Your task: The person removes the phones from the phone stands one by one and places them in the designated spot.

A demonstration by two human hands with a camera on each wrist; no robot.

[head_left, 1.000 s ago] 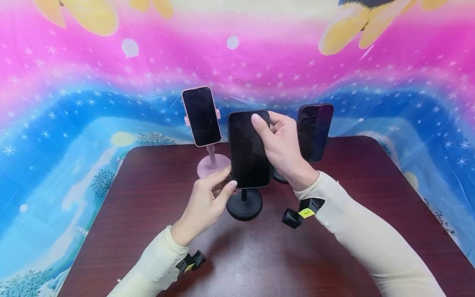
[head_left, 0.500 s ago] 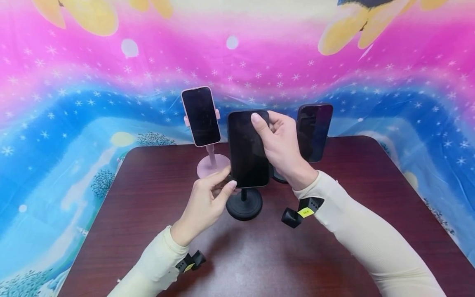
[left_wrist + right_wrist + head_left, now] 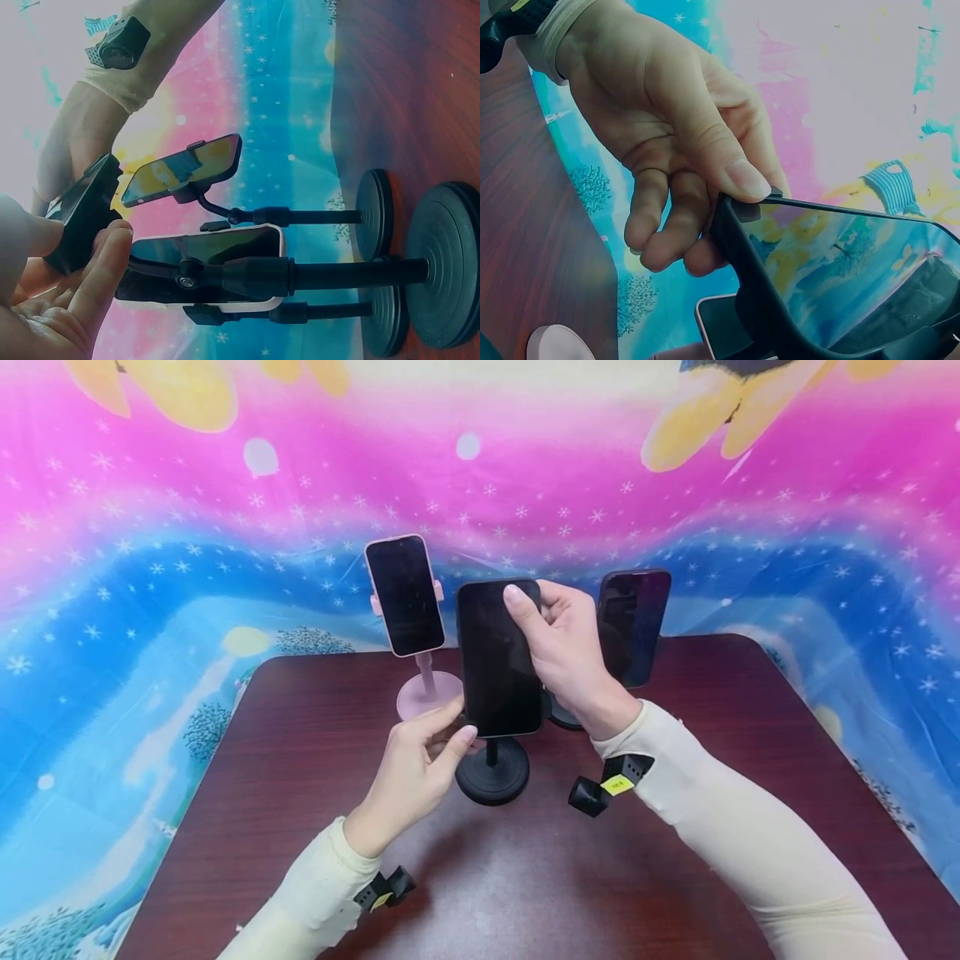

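A black phone [image 3: 498,660] stands upright, screen toward me, on a black phone stand [image 3: 492,772] with a round base. My right hand [image 3: 573,652] grips its upper right corner, thumb on the screen and fingers behind. In the right wrist view the thumb [image 3: 746,178] presses at the corner of the dark frame. At the phone's lower left, my left hand [image 3: 412,768] pinches the edge with thumb and fingertips. The left wrist view shows those fingers [image 3: 101,274] behind the phone, near the stand's bent arm [image 3: 157,268].
Behind to the left, a pink stand [image 3: 427,693] bears a pink-edged phone [image 3: 407,597]. Another dark phone [image 3: 636,627] stands behind on the right, its black base [image 3: 564,718] partly hidden by my right hand. The brown table [image 3: 300,752] meets a patterned cloth backdrop [image 3: 315,510].
The black phone and my right hand have shifted very slightly up and left. Both hands keep their hold.
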